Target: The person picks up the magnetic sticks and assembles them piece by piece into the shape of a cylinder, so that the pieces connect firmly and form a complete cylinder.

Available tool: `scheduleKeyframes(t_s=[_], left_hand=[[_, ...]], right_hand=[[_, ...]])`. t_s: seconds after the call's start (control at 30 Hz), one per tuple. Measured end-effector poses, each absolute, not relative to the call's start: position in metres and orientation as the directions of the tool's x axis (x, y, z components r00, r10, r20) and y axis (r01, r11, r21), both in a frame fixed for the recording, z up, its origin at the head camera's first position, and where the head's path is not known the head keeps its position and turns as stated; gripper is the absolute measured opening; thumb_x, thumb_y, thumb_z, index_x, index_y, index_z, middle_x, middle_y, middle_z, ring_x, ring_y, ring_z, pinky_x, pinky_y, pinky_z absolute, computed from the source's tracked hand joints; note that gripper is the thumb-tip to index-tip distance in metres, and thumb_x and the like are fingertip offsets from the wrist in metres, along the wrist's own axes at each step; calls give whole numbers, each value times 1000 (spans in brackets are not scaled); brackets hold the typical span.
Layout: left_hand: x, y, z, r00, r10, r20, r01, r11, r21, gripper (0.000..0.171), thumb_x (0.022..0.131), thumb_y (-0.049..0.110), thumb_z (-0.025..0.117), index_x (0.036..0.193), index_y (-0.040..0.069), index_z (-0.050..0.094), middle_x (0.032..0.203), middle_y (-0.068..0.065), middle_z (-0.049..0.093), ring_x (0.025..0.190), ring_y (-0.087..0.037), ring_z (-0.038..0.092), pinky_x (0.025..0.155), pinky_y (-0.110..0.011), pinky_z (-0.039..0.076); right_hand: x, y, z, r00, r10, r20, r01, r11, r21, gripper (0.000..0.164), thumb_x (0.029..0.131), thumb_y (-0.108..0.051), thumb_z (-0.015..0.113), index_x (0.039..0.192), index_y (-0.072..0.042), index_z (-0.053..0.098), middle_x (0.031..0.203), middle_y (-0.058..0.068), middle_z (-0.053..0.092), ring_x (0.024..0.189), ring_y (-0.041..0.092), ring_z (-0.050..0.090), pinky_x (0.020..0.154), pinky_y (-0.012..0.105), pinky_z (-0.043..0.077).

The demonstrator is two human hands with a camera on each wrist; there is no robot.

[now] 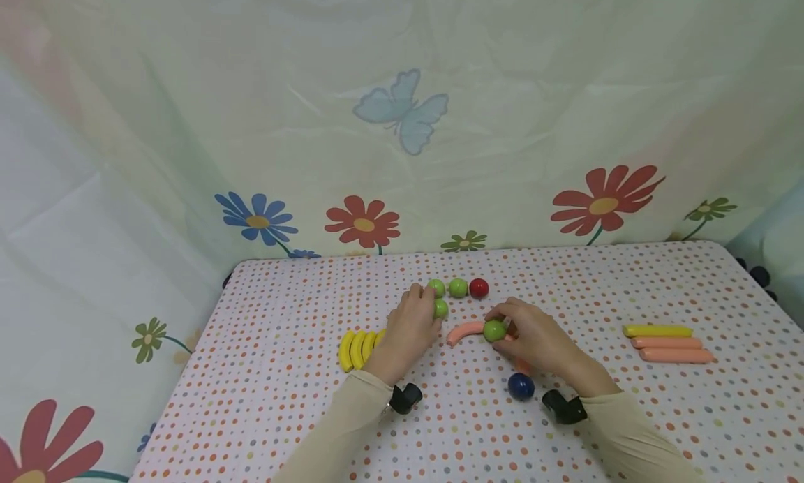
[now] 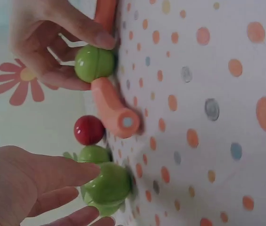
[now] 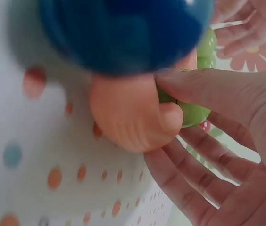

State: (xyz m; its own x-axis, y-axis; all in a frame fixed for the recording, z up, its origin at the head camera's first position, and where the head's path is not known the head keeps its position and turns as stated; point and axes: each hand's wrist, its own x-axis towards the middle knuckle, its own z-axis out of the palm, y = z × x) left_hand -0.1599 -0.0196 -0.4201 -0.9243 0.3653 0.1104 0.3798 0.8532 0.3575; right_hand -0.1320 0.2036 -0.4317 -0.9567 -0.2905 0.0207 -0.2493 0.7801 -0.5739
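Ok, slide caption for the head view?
Right hand pinching a green ball and left hand beside other green balls, over a dotted cloth.

Both arms are covered by long, plain beige sleeves, and the left sleeve (image 1: 336, 431) and the right sleeve (image 1: 631, 431) are ended at the wrists. The right one is marked by soft creases. At the left cuff a small, chunky black camera (image 1: 408, 398) is worn; at the right cuff, a matching black camera (image 1: 565, 408) is worn, its fine details too small to be made out.
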Motion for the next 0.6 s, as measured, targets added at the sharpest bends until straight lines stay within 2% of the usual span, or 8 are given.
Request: scheduleKeyframes(t_s=[0.23,0.43,0.6], left_hand=[[-164,-13,-429,-903,416,106,427,846,318,27,100,11,71,126,4,69,119,-14,62,104,-26,63,71,-37,59],[-162,-15,-431,-895,440,76,436,821,369,19,99,7,70,118,5,70,116,-9,64,98,-21,62,69,-29,54],[-158,-18,-433,-885,462,62,438,779,448,23,94,3,76,116,3,71,114,-9,65,92,-16,55,71,-22,48]], right_hand=[[-132,223,-432,-968,-249,-16,-188,772,-608,38,81,-1,87,115,3,69,102,8,66,81,18,59,62,31,49],[-131,235,-434,-979,-202,-18,-149,777,-612,40,80,3,86,116,5,69,103,14,66,81,20,58,62,31,49],[-129,236,-435,-982,-187,-12,-141,780,-610,39,81,2,86,115,4,69,103,16,66,81,21,59,63,32,49]])
